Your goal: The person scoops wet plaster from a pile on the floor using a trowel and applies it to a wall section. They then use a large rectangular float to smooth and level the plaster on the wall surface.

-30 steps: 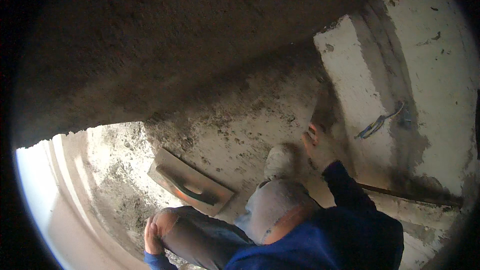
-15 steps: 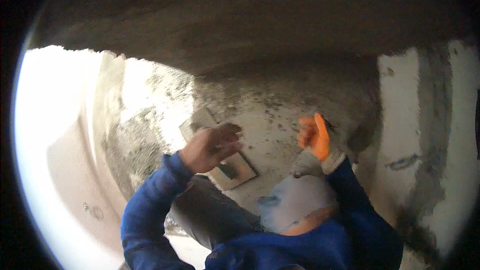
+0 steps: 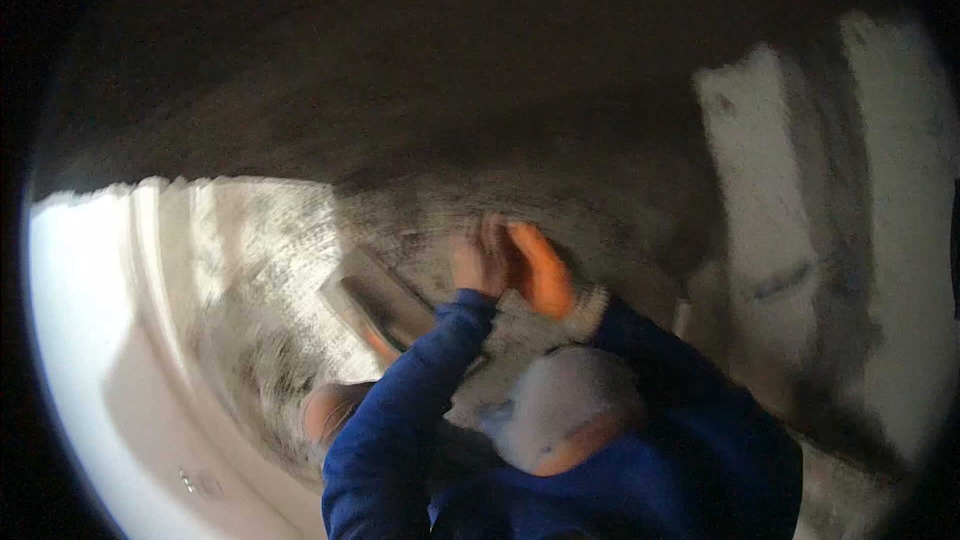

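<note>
My bare left hand (image 3: 481, 258) and my right hand (image 3: 541, 270), in an orange glove with a pale knit cuff, meet in front of me. Their palms face each other, touching or nearly so. Both are blurred, but the fingers look stretched out and I make out no object between them. Below and left of them a flat rectangular plastering float (image 3: 385, 290) lies on the rough grey surface, partly hidden by my left sleeve. Close to my body is a pale grey rounded cloth shape (image 3: 570, 405) with a reddish-brown edge; what it is I cannot tell.
A dark, rough surface (image 3: 400, 90) fills the top of the view. Pale vertical strips (image 3: 760, 160) stand on the right. At the left a smooth pale curved surface (image 3: 180, 410) lies beside bright light. Grey, streaky plaster-like material (image 3: 265, 340) covers the area by the float.
My hands were apart and have come together, the left moving right and the right moving left. The view has shifted, and my left forearm now covers part of the float.
</note>
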